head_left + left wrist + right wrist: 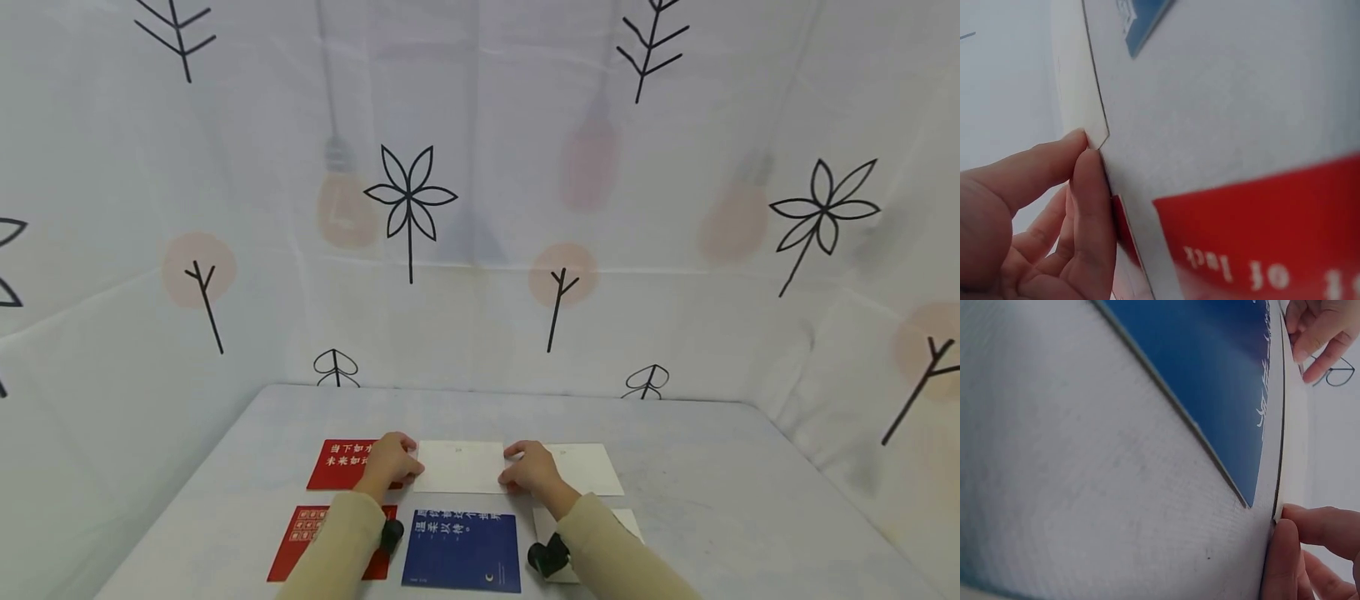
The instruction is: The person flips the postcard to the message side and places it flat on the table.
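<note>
A blank white card [459,468] lies in the middle of the far row, between both hands. My left hand [392,462] pinches its left edge; thumb and forefinger meet at a card corner in the left wrist view. At the opposite edge, my right hand [534,468] holds the card by thumb and finger, seen close up in the right wrist view. Directly nearer on the table is a blue card [461,554] with white writing. Part of a red card [337,468] is hidden behind the left hand. Another white card [588,468] lies just right of the right hand.
A second red card [288,554] sits at the near left, partly under the left sleeve [333,542]. At the near right, a pale card [627,522] is mostly covered by the right sleeve [611,550]. A patterned white curtain [480,317] hangs behind the table [697,483].
</note>
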